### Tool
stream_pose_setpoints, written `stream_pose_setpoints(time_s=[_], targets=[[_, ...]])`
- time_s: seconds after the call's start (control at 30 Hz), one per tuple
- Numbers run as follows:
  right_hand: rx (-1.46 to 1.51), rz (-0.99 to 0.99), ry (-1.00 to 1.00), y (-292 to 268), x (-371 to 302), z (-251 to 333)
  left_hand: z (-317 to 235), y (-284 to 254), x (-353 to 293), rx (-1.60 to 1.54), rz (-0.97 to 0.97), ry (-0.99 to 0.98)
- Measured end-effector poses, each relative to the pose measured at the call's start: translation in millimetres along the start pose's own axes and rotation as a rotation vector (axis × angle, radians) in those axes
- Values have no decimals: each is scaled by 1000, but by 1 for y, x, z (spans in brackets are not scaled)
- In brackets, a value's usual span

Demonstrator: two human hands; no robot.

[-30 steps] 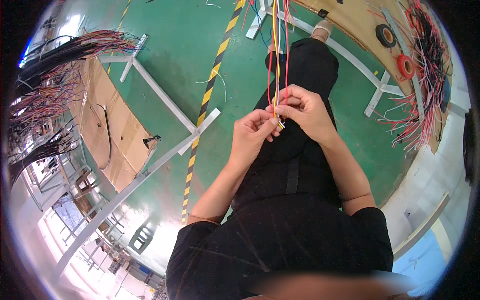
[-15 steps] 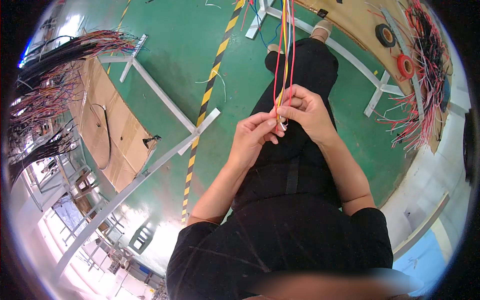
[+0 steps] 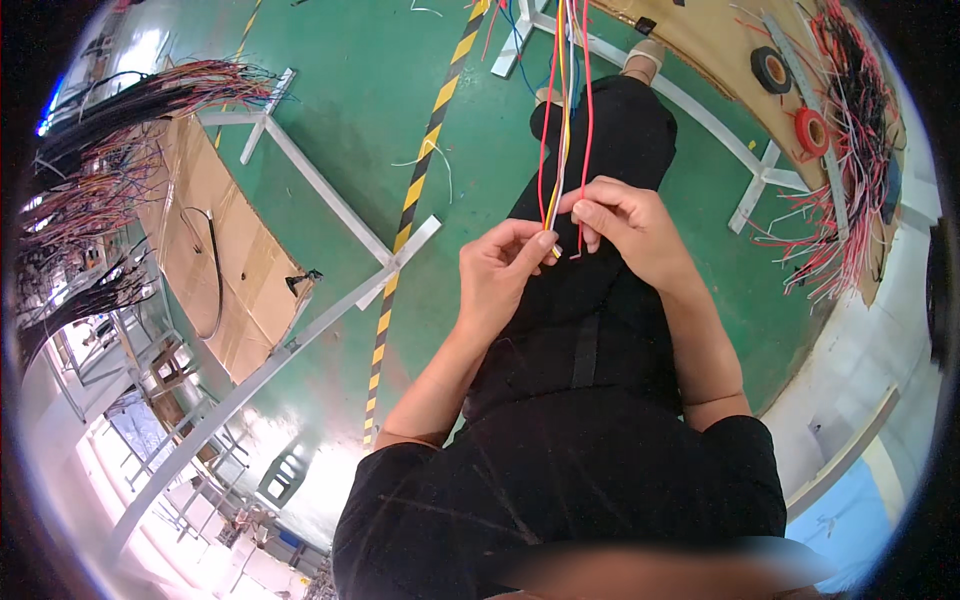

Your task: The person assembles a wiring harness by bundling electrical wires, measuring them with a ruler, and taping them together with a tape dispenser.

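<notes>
A thin bundle of red, yellow and white wires (image 3: 563,150) hangs down from the top edge in front of me. My left hand (image 3: 495,270) is closed, its thumb and fingers pinching the bundle close to the lower ends. To its right, my right hand (image 3: 635,228) pinches a single red wire (image 3: 588,125). That wire stands apart from the others, and its bent tip shows below my fingers. The two hands are close together above my black trousers but do not touch.
On the left, thick bundles of dark and coloured wires (image 3: 130,115) lie by a cardboard-covered bench (image 3: 215,240) with pale metal legs. At the right, a board carries a black tape roll (image 3: 770,70), a red tape roll (image 3: 811,132) and a wire heap (image 3: 860,130). Striped tape (image 3: 410,205) crosses the green floor.
My hands have moved apart slightly. The red wire in my right hand has separated to the right from the bundle, which has shifted a little left with my left hand.
</notes>
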State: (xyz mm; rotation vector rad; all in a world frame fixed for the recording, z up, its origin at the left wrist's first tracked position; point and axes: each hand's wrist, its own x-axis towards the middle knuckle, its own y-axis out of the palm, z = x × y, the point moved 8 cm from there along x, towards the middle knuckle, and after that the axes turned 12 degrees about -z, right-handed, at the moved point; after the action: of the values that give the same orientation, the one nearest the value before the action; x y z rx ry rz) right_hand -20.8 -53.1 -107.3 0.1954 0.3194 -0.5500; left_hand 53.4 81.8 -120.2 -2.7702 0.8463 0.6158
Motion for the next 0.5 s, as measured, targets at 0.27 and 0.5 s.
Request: stream_pose_setpoints(time_s=[0.27, 0.5], targets=[[255, -77, 41, 4, 5, 2, -2, 5, -3, -48, 68, -9], [193, -197, -43, 2, 5, 6, 1, 7, -1, -57, 98, -45]])
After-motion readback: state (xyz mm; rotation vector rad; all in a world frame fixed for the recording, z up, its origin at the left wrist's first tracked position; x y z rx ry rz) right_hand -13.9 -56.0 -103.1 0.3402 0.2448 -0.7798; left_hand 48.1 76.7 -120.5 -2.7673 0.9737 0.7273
